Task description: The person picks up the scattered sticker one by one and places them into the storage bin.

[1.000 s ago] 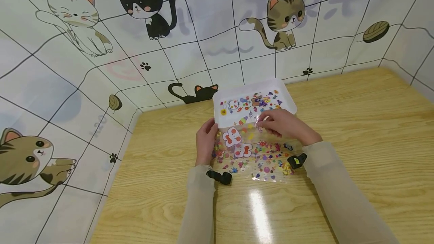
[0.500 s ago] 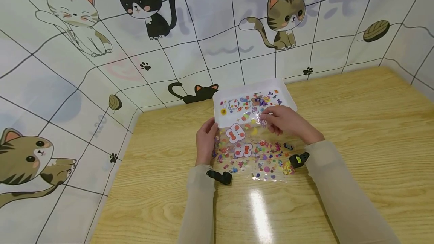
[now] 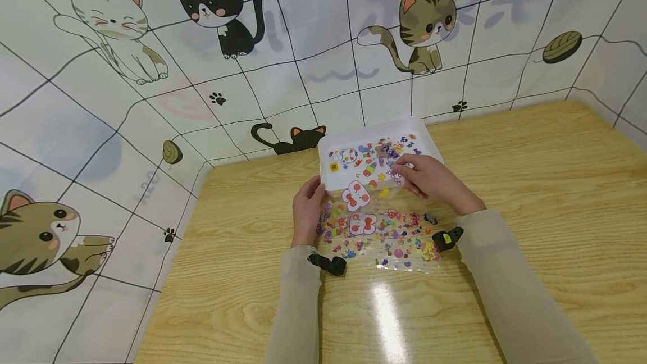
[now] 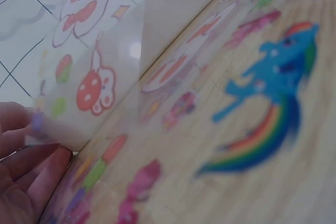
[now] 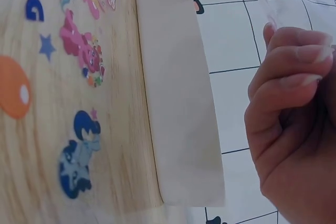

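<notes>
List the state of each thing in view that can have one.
Right hand: pinching the upper sticker sheet
Left hand: touching that sheet's left edge; grip unclear
Upper sticker sheet: lifted, slanting
Lower sticker sheet: lying flat
White tray: upright, open-topped, stickers inside
Wrist cameras: strapped on

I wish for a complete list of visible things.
Walls: 3, white, back and sides.
Cat pictures: 5, mixed colours, on walls.
Yarn pictures: 2, brown, on walls.
Paw prints: 3, black, on walls.
Table: 1, tan, below.
Tray: 1, white, on table.
Film: at least 1, clear, partly over tray.
Rabbit faces: 2, white, red, on film.
Small prints: uncountable, multicoloured, across film and tray.
Sleeves: 2, beige, foreground.
Wrist devices: 2, black, at sleeve ends.
Left hand: 1, at tray's near left corner.
Right hand: 1, pinching film.
</notes>
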`<state>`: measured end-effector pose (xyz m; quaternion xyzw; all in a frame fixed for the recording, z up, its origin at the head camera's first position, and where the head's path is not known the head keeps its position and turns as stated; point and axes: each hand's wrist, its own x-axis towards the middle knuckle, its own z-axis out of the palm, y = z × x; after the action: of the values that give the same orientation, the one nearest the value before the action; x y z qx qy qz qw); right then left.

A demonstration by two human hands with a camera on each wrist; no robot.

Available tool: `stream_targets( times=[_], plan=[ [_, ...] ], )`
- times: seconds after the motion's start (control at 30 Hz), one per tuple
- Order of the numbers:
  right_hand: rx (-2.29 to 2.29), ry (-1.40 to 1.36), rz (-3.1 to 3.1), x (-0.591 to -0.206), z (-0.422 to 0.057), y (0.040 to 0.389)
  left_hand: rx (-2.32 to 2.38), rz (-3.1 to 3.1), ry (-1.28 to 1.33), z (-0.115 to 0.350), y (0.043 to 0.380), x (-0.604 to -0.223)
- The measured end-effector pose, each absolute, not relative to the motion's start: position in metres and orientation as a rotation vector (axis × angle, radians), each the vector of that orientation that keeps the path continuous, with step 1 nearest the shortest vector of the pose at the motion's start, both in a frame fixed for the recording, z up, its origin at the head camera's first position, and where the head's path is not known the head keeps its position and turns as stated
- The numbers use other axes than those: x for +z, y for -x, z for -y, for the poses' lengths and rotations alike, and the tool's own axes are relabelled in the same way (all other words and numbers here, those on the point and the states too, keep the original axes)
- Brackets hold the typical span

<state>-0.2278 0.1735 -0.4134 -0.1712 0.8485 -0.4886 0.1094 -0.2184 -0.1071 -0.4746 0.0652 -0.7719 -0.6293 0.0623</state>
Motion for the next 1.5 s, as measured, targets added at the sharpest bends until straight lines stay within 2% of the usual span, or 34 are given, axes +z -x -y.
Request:
stream_targets(
  times=[0.73, 1.5],
  plan=[
    [-1.684, 0.458, -2.326, -0.414, -0.179, 0.229, -1.913, 2.325, -0.186, 0.108, 0.220, -0.475],
    [-1.735, 0.333, -2.305, -0.418, -0.187, 0.232, -1.928, 2.319, -0.206, 0.108, 0.218, -0.476]
  ],
)
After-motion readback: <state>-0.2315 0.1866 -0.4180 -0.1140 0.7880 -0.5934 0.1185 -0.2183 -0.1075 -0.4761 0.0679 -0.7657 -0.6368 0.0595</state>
